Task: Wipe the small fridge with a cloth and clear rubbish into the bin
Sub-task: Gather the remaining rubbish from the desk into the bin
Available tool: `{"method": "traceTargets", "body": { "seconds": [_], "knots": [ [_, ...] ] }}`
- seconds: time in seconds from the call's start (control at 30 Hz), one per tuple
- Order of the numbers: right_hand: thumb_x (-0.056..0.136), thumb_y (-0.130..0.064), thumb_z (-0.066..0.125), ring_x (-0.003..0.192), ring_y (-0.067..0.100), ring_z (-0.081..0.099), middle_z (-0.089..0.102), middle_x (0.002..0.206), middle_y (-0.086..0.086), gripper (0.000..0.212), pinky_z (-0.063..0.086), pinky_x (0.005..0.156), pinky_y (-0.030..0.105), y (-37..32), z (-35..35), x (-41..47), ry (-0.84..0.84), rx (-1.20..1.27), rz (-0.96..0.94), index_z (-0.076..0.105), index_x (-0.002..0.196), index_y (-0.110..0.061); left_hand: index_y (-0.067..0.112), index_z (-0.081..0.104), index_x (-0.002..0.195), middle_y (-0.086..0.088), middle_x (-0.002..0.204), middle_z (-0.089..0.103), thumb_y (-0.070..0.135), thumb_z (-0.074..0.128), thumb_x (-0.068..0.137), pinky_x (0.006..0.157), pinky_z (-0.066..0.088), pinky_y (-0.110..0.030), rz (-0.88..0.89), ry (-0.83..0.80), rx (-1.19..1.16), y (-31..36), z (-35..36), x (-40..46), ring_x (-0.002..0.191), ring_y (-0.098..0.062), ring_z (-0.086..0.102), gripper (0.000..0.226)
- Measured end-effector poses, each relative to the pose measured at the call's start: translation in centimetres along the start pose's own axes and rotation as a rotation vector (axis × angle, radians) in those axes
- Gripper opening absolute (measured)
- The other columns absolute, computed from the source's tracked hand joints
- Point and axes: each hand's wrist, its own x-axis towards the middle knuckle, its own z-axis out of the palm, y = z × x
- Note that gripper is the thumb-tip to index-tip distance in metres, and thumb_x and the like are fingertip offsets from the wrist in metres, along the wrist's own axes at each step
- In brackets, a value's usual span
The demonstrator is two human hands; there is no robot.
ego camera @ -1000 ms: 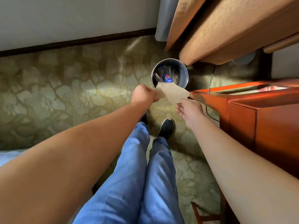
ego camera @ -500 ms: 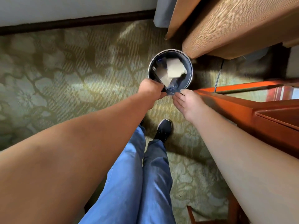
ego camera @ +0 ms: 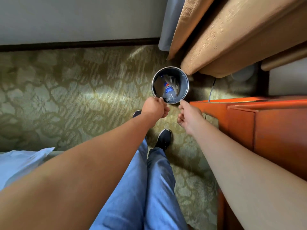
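Steel-rimmed round bin (ego camera: 185, 75) is standing on the patterned carpet (ego camera: 66, 90), just ahead of both hands, between the curtain hem (ego camera: 216, 52) and the orange-red wooden cabinet (ego camera: 274, 130).

Head view: left hand (ego camera: 155, 107) is curling into a loose fist at the near-left rim, looking empty; whether the knuckles are touching the rim, can't tell. Right hand (ego camera: 188, 116) is also curling, forefinger pointing up toward the near-right rim, holding nothing visible. So both grips are closed on air and about equally near the bin.

Rubbish is lying inside: a clear plastic bottle (ego camera: 169, 92), long axis running roughly toward the person, with a red-white-blue Pepsi-style roundel; lettering isn't readable. Pale paper scraps (ego camera: 172, 80) are sitting beside it.

Fridge and cloth aren't in view. Judging that the wipe is the part remaining.
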Motion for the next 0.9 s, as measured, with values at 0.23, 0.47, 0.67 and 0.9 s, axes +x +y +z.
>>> {"method": "traceTargets", "body": {
  "seconds": [0.23,0.47,0.67,0.9],
  "knots": [
    [0.097,-0.035,0.057,0.045,0.01,0.038,0.041,0.045,-0.008,0.027,0.04,0.049,0.022,1.1,-5.8,-14.3,-0.031,0.051,-0.091,0.056,0.075,-0.018,0.013,0.053,0.08,-0.006,0.071,0.046,0.024,0.045,0.094,0.061,0.042,-0.036,0.174,0.059,0.158,1.7,-0.1,-16.4,0.062,-0.022,0.045,0.019],
    [0.097,-0.025,0.056,0.04,0.005,0.042,0.048,0.052,-0.009,0.016,0.042,0.046,0.019,4.7,-9.9,-24.3,-0.1,0.177,-0.137,0.063,0.087,-0.017,0.012,0.056,0.079,0.0,0.065,0.04,0.027,0.044,0.098,0.051,0.037,-0.026,0.249,0.012,0.065,0.5,-0.1,-28.5,0.056,-0.016,0.038,0.026],
    [0.093,-0.018,0.065,0.05,0.007,0.054,0.058,0.059,-0.006,0.01,0.049,0.05,0.022,10.1,-11.0,-27.6,-0.192,0.281,-0.177,0.064,0.084,-0.014,0.015,0.064,0.095,-0.002,0.082,0.054,0.014,0.04,0.097,0.058,0.047,-0.029,0.233,0.02,0.002,-3.6,-0.8,-32.7,0.069,-0.02,0.049,0.025],
    [0.094,-0.022,0.062,0.067,0.01,0.066,0.07,0.078,-0.003,0.012,0.054,0.058,0.024,18.9,-11.6,-31.8,-0.235,0.473,-0.242,0.068,0.093,-0.012,0.015,0.064,0.106,0.001,0.085,0.063,-0.004,0.037,0.094,0.075,0.054,-0.03,0.305,-0.177,-0.153,-12.2,-2.9,-38.5,0.069,-0.011,0.06,0.035]
  ]
}}
